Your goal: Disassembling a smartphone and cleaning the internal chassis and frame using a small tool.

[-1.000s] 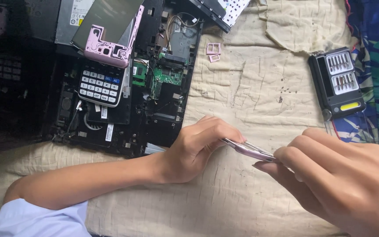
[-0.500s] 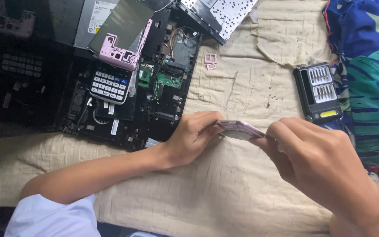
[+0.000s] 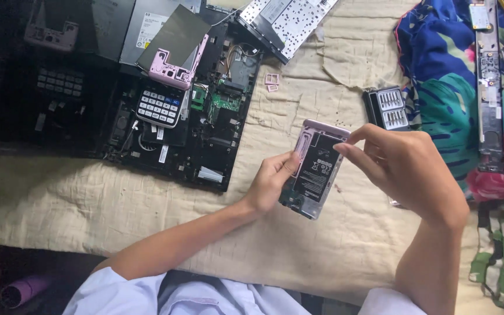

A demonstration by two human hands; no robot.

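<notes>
head view, phone: I see an opened phone (image 3: 316, 169), back cover off, black battery facing up, held above the beige cloth (image 3: 147, 198), just right of the stripped laptop (image 3: 205, 128).

head view, change: half a second ago I saw the phone almost edge-on, a thin sliver between the hands; now its open back is turned flat to the camera. I read this as the phone rotated for a look at its inside, not set down.

head view, left hand (image 3: 269, 182): grip closed on the phone's left edge, thumb against the pink frame, fingers behind.

head view, right hand (image 3: 403, 169): grip closed on the phone's top right corner, fingertips on the frame. It has shifted from the phone's end to that corner.

head view, meaning: I judge the work is at inspection of the battery side; no tool in either hand.

head view, nearby: bit case (image 3: 387, 108) lies open on the cloth, near the right hand, apart from it. Two small pink trays (image 3: 272, 81) lie above the phone. A calculator (image 3: 157, 107) and a pink frame (image 3: 173, 67) rest on the laptop. A keyboard panel (image 3: 290, 20) lies at top. Flowered fabric (image 3: 438, 81) at right.
</notes>
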